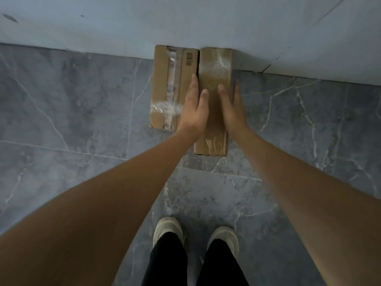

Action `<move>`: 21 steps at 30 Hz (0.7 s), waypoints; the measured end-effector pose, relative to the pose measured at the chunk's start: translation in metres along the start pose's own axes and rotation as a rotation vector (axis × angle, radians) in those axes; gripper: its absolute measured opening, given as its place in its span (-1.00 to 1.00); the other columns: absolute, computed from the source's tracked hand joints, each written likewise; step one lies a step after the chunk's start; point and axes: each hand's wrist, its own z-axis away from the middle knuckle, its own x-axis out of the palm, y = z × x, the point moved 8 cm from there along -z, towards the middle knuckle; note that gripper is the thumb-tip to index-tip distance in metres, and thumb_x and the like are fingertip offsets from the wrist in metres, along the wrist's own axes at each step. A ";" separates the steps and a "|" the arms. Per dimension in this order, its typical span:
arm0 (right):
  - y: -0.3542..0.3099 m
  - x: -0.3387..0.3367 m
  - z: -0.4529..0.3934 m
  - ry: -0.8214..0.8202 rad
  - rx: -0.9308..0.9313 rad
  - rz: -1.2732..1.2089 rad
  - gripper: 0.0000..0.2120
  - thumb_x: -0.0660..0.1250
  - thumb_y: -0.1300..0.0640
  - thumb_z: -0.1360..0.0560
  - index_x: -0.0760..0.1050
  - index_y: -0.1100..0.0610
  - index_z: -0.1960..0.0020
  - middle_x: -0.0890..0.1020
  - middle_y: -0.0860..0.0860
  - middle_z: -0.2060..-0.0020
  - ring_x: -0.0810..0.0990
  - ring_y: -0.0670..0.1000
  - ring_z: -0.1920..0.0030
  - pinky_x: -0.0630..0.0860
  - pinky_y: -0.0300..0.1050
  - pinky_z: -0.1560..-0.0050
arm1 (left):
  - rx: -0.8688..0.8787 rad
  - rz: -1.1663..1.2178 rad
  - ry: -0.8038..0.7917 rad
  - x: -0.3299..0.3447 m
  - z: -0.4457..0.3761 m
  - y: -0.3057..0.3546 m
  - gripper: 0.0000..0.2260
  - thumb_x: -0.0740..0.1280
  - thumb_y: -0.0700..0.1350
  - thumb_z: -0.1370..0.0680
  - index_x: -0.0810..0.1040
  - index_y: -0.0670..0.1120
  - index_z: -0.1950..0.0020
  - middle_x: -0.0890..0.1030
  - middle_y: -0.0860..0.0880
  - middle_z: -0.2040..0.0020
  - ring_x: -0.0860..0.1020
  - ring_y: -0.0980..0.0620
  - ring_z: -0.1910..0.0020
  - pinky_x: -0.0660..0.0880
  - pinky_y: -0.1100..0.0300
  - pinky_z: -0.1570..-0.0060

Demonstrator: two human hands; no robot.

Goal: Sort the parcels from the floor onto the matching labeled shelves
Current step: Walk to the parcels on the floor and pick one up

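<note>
Item 1, flat parcel (168,87): brown cardboard, clear tape down its length and across its near end, a dark printed mark near the far edge. I see it lying on the floor (61,112) just left of my left hand, its far end against the wall (103,27).

Item 2, left hand (194,108): fingers straight, pressed against the left face of the tall parcel, thumb laid on that parcel's top. Its fingertips sit in the seam between the two parcels.

Item 3, tall parcel (214,77): brown cardboard wrapped in glossy tape, held between my two hands, touching the flat parcel along its left side, far end at the wall. I cannot tell whether it is off the floor.

Item 4, right hand (232,108): fingers straight along the parcel's right face, thumb on top. Both hands clasp the parcel flat-palmed from opposite sides.

Item 5, floor: grey marbled tiles; my two pale shoes (168,230) stand well behind both hands.
</note>
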 end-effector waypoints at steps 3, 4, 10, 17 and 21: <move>0.001 0.004 -0.014 -0.022 0.014 -0.059 -0.24 0.18 -0.34 -0.61 0.09 -0.03 -0.68 0.35 0.02 -0.60 0.42 0.07 -0.52 0.41 -0.03 -0.43 | 0.018 0.055 0.004 0.007 -0.007 -0.002 -0.52 0.04 -0.08 -0.72 0.01 -0.03 -0.64 0.07 0.01 -0.64 0.05 0.08 -0.60 -0.01 0.19 -0.54; 0.003 0.005 -0.016 -0.026 0.015 -0.084 -0.32 0.17 -0.28 -0.65 0.17 0.00 -0.66 0.41 0.02 -0.56 0.46 0.04 -0.47 0.45 -0.10 -0.36 | 0.021 0.068 0.014 0.007 -0.007 -0.003 -0.52 0.04 -0.09 -0.72 0.02 -0.03 -0.64 0.07 0.02 -0.64 0.05 0.09 -0.60 -0.02 0.22 -0.53; 0.001 0.006 0.000 -0.066 0.041 -0.181 -0.40 0.16 -0.26 -0.67 0.30 0.02 -0.60 0.54 0.01 -0.44 0.58 -0.02 -0.34 0.57 -0.18 -0.17 | 0.006 0.110 0.001 0.000 0.009 0.011 -0.54 0.05 -0.13 -0.72 0.08 -0.04 -0.63 0.11 0.03 -0.63 0.07 0.11 -0.59 -0.02 0.22 -0.54; -0.061 -0.023 0.078 -0.112 0.034 -0.102 -0.33 0.17 -0.32 -0.62 0.25 -0.01 -0.63 0.51 0.00 -0.48 0.55 0.01 -0.39 0.49 0.06 -0.43 | -0.235 0.270 0.063 -0.026 0.088 0.067 -0.54 0.04 -0.09 -0.71 0.12 0.02 -0.63 0.19 0.02 -0.61 0.18 0.04 -0.57 0.10 0.06 -0.57; -0.112 -0.048 0.153 -0.103 0.093 -0.166 -0.07 0.23 -0.55 -0.37 0.23 -0.14 -0.63 0.51 -0.04 -0.47 0.56 0.04 -0.39 0.50 0.19 -0.42 | -0.259 0.351 0.017 -0.045 0.146 0.136 -0.59 0.04 -0.10 -0.72 0.24 0.02 -0.59 0.31 -0.01 -0.56 0.30 0.01 -0.51 0.24 0.09 -0.50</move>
